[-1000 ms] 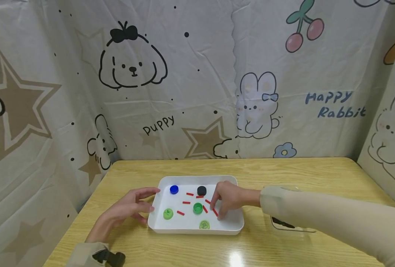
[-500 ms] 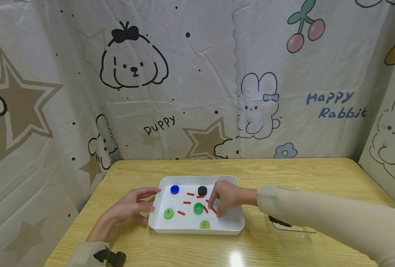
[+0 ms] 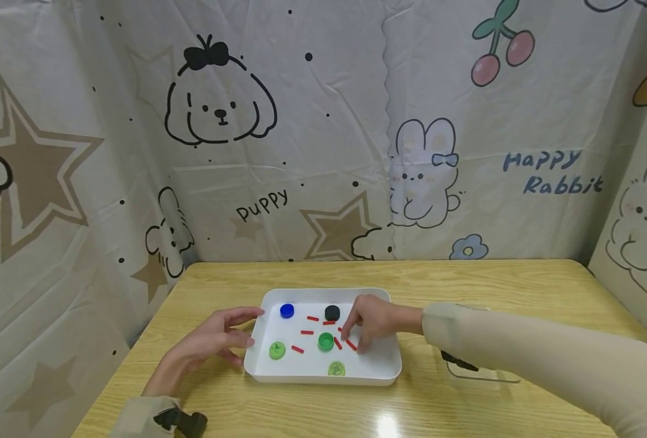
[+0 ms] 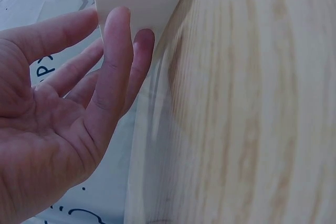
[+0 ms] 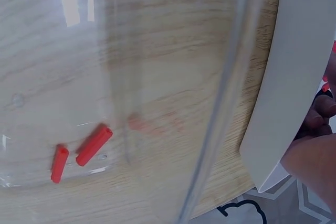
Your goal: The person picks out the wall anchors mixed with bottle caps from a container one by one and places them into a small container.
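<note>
A white tray [image 3: 301, 377] stands on the table in the head view. My left hand [image 3: 208, 340] rests against its left end, fingers spread and fairly straight; in the left wrist view the fingertips meet the tray's outer wall. My right hand [image 3: 375, 319] reaches into the right half. Its thumb and index fingertips lie at the two ends of a short red tube [image 3: 351, 345]; whether they pinch it is too small to tell. Around it lie several more red tubes [image 3: 306, 333], a green cap [image 3: 326, 341], a black cap [image 3: 332, 312] and a blue cap [image 3: 287, 311].
Light green discs lie at the tray's left [image 3: 276, 350] and front [image 3: 337, 368]. A clear container [image 3: 487, 380] stands right of the tray, partly under the right forearm, with red tubes [image 5: 94, 145] in it. A printed cloth [image 3: 329, 152] hangs behind the table.
My right hand and the red tube by its fingertips have shifted slightly toward the green cap; the thumb has since drawn back a little. The left hand stays against the tray.
</note>
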The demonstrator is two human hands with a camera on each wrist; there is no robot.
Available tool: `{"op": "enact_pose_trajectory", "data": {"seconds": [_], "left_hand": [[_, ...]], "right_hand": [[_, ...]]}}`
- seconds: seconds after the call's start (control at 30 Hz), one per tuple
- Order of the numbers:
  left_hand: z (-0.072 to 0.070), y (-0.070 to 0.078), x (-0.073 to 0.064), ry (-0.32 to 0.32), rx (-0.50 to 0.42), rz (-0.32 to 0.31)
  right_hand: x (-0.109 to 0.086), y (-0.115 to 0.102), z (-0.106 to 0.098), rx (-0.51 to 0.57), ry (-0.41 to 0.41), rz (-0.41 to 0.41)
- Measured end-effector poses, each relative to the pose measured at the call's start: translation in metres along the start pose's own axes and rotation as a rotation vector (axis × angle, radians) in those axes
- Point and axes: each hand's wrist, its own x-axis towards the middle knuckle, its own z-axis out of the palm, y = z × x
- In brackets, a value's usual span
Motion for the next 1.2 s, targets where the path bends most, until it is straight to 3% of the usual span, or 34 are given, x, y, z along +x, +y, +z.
{"op": "enact_pose_trajectory", "data": {"seconds": [1.2], "left_hand": [[0.0010, 0.0015, -0.0007, -0.003, -0.004, -0.001]], "right_hand": [[-0.0027, -0.0089, 0.0038, 0.037, 0.031, -0.015]]}}
